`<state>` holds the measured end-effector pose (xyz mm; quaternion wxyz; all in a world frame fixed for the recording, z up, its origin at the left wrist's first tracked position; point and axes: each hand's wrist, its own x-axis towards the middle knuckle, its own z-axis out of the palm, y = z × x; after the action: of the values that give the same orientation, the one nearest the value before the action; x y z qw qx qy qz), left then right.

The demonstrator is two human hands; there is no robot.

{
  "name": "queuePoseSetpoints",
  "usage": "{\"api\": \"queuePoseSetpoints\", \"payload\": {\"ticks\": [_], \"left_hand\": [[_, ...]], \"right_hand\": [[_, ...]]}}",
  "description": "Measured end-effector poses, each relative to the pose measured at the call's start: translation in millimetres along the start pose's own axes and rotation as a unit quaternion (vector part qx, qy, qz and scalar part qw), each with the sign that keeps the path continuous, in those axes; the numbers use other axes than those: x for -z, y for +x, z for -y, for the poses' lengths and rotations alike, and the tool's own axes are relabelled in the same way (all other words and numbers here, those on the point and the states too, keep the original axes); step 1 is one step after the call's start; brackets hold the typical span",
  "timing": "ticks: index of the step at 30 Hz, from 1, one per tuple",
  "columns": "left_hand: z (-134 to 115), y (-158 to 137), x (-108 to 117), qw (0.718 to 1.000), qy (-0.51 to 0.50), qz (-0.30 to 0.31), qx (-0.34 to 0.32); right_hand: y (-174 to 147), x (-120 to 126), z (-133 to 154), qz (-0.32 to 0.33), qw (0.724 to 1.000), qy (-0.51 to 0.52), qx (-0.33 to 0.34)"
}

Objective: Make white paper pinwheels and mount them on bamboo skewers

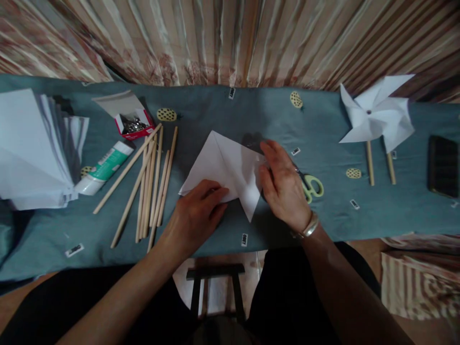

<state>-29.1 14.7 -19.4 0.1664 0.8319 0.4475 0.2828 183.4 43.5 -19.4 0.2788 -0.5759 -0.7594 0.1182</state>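
- Both of my hands are at the white sheet, twelve o'clock being straight ahead of me. My left hand (197,211) lies at its seven o'clock edge; my right hand (285,191) curls by its three o'clock corner. Neither is clenched; whether either truly pinches the paper I cannot tell.
- Beneath everything spreads the blue-green tablecloth (201,110), a soft surface, so I judge creases need firm finger pressure.
- At nine o'clock, far out, sits my paper stack (28,148).
- Wooden sticks (149,191) lie between eight and nine, well away from my left fingers.
- Just past two stand out white pinwheel blades (377,115), with two sticks showing below.
- Centred in front of me is the white sheet (230,163), creased diagonally, one point aimed near six. I'd do best anchoring it lightly with the left, bringing the right corner over without dragging, matching edges before pressing, and leaving the existing crease uncrushed.
- Toward ten is an open red box (137,135) holding small metal pieces.
- Just past three, partly behind my right hand, are green-handled scissors (309,178); my wrist should clear them.
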Motion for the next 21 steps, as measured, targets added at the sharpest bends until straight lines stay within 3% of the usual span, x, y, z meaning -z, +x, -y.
{"api": "queuePoseSetpoints", "payload": {"ticks": [6,15,21], "left_hand": [[3.0,-1.9,1.4,1.000,0.002,0.008,-0.001],[15.2,2.5,15.9,0.999,0.003,0.006,-0.041],[27.0,6.1,23.5,0.997,0.055,-0.025,-0.046]], "right_hand": [[13.5,1.4,-10.1,0.000,1.000,-0.017,0.016],[8.2,19.4,-7.0,-0.005,0.996,0.040,-0.073],[-10.7,24.5,0.1,0.061,0.986,0.099,-0.123]]}}
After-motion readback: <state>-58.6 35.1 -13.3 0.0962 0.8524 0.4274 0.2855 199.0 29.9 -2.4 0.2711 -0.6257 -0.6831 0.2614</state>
